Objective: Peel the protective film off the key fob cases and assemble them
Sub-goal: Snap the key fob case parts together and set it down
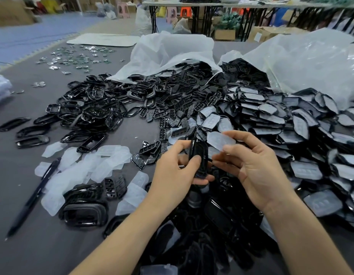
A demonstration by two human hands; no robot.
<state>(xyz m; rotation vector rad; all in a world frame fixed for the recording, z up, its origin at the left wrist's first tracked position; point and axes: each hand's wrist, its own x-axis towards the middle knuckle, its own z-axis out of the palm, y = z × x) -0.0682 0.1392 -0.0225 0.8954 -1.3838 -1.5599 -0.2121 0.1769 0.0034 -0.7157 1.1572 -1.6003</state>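
Note:
My left hand (177, 171) grips a glossy black key fob case (199, 155) upright, thumb across its front. My right hand (253, 167) pinches a translucent white protective film (219, 140) between thumb and fingertips, just right of the case and apart from it. A heap of film-covered black cases (287, 120) spreads to the right. Black frames (97, 108) and button inserts (168, 114) lie piled in the middle and to the left. Peeled films (93, 167) lie scattered at lower left.
A black pen (33, 197) lies at left on the grey table (33, 245). Two large clear plastic bags (172, 54) spill parts at the back. More black cases (202, 225) are piled under my wrists. Small circuit boards (77, 58) lie scattered far left.

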